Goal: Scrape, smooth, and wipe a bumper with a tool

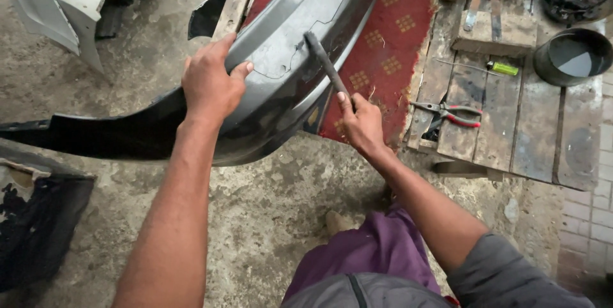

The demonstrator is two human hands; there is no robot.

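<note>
A dark grey car bumper [281, 33] lies curved across the concrete floor, with a thin crack line running over its surface. My left hand [211, 81] rests palm-down on the bumper's upper edge, fingers gripping it. My right hand [361, 123] holds a dark metal rod tool [324, 62] by its lower end. The tool's tip touches the bumper next to the crack.
A red patterned mat [396, 27] lies under the bumper's right side. A low wooden pallet [511, 104] carries red-handled pliers [450, 114], a green-handled screwdriver [501, 68] and a dark round bowl [573, 56]. White body panels [57, 1] lie at top left, black scrap [35, 225] at lower left.
</note>
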